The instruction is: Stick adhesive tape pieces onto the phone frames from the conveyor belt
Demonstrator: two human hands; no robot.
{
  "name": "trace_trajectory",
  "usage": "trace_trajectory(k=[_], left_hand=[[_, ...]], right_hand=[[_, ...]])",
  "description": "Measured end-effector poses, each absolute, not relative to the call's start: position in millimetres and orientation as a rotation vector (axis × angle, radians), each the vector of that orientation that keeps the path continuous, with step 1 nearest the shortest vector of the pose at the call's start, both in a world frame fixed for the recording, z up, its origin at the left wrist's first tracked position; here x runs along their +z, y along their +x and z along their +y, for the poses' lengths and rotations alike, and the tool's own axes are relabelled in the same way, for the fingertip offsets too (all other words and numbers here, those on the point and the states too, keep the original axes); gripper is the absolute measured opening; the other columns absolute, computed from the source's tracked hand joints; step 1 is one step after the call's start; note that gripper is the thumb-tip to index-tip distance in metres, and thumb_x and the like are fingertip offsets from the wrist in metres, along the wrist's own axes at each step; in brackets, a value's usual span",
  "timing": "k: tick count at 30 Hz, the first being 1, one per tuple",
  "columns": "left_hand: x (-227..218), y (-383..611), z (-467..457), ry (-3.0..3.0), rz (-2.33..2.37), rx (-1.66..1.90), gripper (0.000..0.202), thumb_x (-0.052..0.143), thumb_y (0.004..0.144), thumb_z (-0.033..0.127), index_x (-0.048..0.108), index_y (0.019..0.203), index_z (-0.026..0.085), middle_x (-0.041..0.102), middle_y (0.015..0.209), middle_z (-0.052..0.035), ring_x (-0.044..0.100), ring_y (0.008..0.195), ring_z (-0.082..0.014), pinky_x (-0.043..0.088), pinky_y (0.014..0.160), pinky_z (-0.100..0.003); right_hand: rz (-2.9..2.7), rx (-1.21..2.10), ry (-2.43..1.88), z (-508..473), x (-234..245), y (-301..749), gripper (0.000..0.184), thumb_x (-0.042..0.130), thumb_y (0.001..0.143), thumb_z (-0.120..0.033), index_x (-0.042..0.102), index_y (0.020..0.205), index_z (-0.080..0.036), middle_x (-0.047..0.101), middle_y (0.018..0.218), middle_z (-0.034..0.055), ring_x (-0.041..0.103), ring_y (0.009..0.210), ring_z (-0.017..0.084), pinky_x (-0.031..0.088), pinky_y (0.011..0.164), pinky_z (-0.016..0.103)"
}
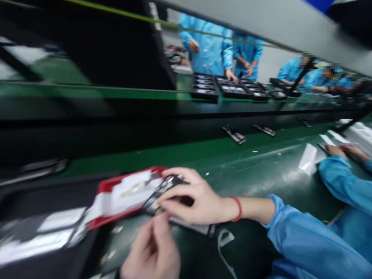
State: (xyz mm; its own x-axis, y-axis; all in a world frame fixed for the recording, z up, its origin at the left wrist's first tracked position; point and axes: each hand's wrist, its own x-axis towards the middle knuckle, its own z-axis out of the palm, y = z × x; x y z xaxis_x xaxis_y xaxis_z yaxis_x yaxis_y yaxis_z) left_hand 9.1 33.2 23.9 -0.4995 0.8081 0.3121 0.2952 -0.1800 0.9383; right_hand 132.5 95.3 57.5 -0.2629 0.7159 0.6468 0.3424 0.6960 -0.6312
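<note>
My right hand (194,195), with a red cord bracelet (237,209) at the wrist, grips an opened phone assembly (157,193) by its edge and face. The phone lies tilted, with circuit parts showing. My left hand (155,248) is closed in a pinch at the phone's near edge. Whatever its fingertips may hold is too small and blurred to make out. Under my right hand lies another flat, phone-like piece (194,226), partly hidden. Directly left of the phone sits a red tray (100,190) with white pieces in it.
A black tray (31,201) holding white-faced phone parts stands at the left. Phone assemblies (234,135) lie on the green belt ahead. A clear curled strip (225,240) lies near my right wrist. A co-worker's blue sleeve (343,178) is at the right; other people work beyond black trays (204,95).
</note>
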Motion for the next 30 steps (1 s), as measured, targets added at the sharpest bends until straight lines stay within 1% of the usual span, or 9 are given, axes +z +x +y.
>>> trace_trajectory(k=[1,3,8,12,14,17,22,26,30], left_hand=[[24,9,31,1.316,1.739,1.696,0.037,0.067,0.092,0.050,0.070,0.075,0.017,0.064,0.060,0.0015,0.054,0.049,-0.0099,0.046,0.051,-0.020],[29,8,29,1.374,1.711,1.678,0.036,0.062,0.095,0.048,0.071,0.080,0.017,0.071,0.069,-0.0009,0.064,0.057,-0.0123,0.052,0.056,-0.020],[50,11,28,1.452,1.703,1.696,0.035,0.057,0.098,0.046,0.065,0.078,0.019,0.066,0.063,0.0013,0.061,0.051,-0.0112,0.050,0.051,-0.019],[53,11,25,1.553,1.726,1.674,0.028,0.052,0.102,0.037,0.065,0.085,0.019,0.068,0.068,0.0007,0.063,0.056,-0.0115,0.049,0.054,-0.019],[51,10,24,1.598,1.735,1.664,0.024,0.050,0.103,0.032,0.064,0.088,0.019,0.068,0.072,0.0007,0.064,0.059,-0.0112,0.050,0.056,-0.019],[46,9,24,1.625,1.745,1.658,0.024,0.048,0.104,0.031,0.064,0.090,0.019,0.071,0.077,-0.0011,0.066,0.064,-0.0126,0.052,0.060,-0.020],[44,8,24,1.671,1.744,1.636,0.025,0.046,0.104,0.032,0.065,0.092,0.019,0.071,0.080,-0.0028,0.068,0.067,-0.0141,0.053,0.062,-0.022],[46,9,24,1.731,1.713,1.639,0.023,0.046,0.104,0.027,0.064,0.093,0.020,0.072,0.081,-0.0029,0.068,0.067,-0.0136,0.053,0.063,-0.022],[48,11,23,1.766,1.685,1.672,0.019,0.049,0.103,0.023,0.064,0.092,0.020,0.071,0.081,-0.0026,0.069,0.072,-0.0139,0.053,0.067,-0.022]], right_hand=[[-1.837,0.524,-0.834,95,58,133,0.015,0.067,0.094,-0.028,0.077,0.089,-0.018,0.067,0.130,0.0153,0.063,0.128,0.020,0.051,0.112,0.035],[-1.804,0.636,-0.811,94,60,135,0.009,0.069,0.092,-0.024,0.076,0.088,-0.020,0.066,0.130,0.0142,0.064,0.126,0.022,0.052,0.110,0.040],[-1.793,0.677,-0.729,89,68,134,0.009,0.067,0.091,-0.017,0.075,0.090,-0.021,0.065,0.132,0.0144,0.063,0.128,0.026,0.055,0.108,0.047],[-1.807,0.626,-0.706,87,71,133,0.010,0.067,0.091,-0.016,0.075,0.092,-0.023,0.063,0.133,0.0139,0.062,0.130,0.027,0.056,0.107,0.050],[-1.808,0.628,-0.715,88,71,132,0.010,0.067,0.091,-0.016,0.075,0.091,-0.022,0.062,0.133,0.0151,0.062,0.130,0.028,0.056,0.107,0.051],[-1.826,0.649,-0.746,89,71,133,0.008,0.069,0.092,-0.017,0.076,0.091,-0.021,0.060,0.135,0.0161,0.060,0.131,0.029,0.055,0.109,0.052],[-1.850,0.699,-0.744,89,73,136,0.007,0.071,0.092,-0.022,0.077,0.093,-0.024,0.057,0.141,0.0127,0.057,0.136,0.029,0.053,0.112,0.052],[-1.873,0.764,-0.776,91,78,139,0.004,0.073,0.089,-0.020,0.075,0.087,-0.024,0.057,0.143,0.0125,0.055,0.138,0.030,0.050,0.114,0.052],[-1.990,0.707,-0.800,91,84,140,0.009,0.066,0.093,-0.020,0.069,0.085,-0.023,0.053,0.147,0.0128,0.052,0.140,0.029,0.049,0.114,0.052]])
